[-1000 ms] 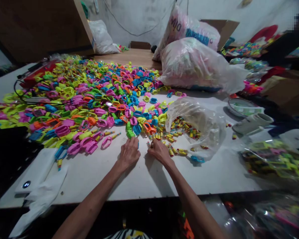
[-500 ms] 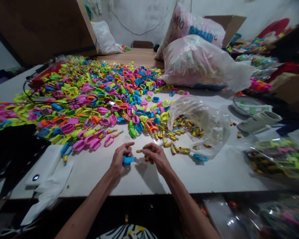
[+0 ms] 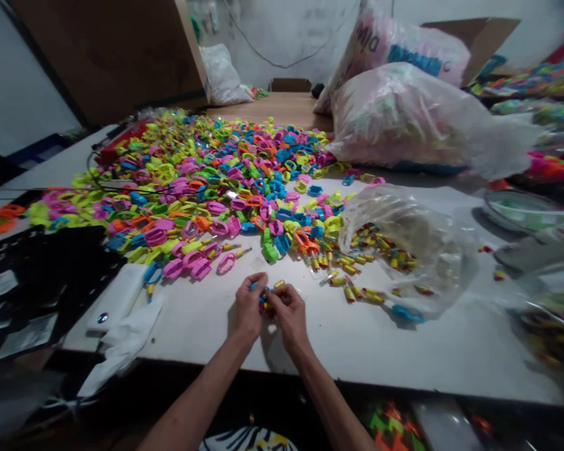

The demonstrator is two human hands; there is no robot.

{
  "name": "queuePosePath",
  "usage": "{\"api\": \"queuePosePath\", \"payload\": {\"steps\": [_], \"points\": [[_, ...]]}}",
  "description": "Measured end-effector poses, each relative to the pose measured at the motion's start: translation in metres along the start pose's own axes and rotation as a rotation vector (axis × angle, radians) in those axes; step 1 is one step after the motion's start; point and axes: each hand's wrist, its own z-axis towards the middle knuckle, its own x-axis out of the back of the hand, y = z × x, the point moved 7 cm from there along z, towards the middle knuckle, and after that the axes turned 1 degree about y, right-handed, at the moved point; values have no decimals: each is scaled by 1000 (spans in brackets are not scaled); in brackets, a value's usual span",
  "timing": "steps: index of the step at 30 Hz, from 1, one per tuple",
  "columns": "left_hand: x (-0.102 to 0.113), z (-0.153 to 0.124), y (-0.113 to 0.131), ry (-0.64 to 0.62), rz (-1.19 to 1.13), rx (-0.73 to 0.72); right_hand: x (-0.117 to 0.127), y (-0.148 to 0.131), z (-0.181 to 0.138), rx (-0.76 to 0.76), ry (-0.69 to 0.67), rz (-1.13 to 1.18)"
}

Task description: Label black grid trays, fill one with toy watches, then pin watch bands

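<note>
My left hand (image 3: 247,308) is closed around a blue plastic toy watch (image 3: 262,293), mostly covered by fingers. Against it, my right hand (image 3: 291,313) pinches a small yellow tube-shaped piece (image 3: 279,284); the fingertips of both hands meet over the watch. Whether the piece sits inside the watch, I cannot tell. Just beyond the hands lie pink toy watches (image 3: 200,268) and a green one (image 3: 269,245). To the right, loose yellow tubes with red ends (image 3: 349,293) spill from a clear plastic bag (image 3: 444,250). Another blue toy watch (image 3: 408,313) lies beside that bag.
A wide heap of colourful toy watches (image 3: 207,194) covers the table's left and middle. Large stuffed sacks (image 3: 399,119) stand at the back right. On the left are a white box-shaped device (image 3: 117,294), white cloth (image 3: 122,338) and black material (image 3: 75,263). A basket (image 3: 521,210) stands far right.
My hands have come together, bringing the yellow piece from the right hand to the blue watch in the left. The whole view has shifted, so the table appears further right.
</note>
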Motion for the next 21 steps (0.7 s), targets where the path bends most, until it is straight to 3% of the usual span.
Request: {"api": "queuePosePath", "payload": {"steps": [3, 5, 9, 13, 16, 19, 21], "points": [[6, -2, 5, 0, 250, -85, 0, -6, 2, -2, 44, -36], [10, 0, 11, -33, 478, -122, 4, -3, 4, -116, 43, -48], [5, 8, 24, -216, 890, -364, 9, 4, 18, -202, -100, -172], [2, 12, 18, -358, 1322, -502, 19, 1, 36, -15, -190, -494], [2, 2, 17, -366, 1238, -455, 25, 0, 31, 10, -217, -526], [13, 0, 28, -184, 955, -347, 20, 2, 22, -60, -246, -495], [14, 2, 30, -201, 738, -286, 19, -4, 24, -14, -190, -478]]}}
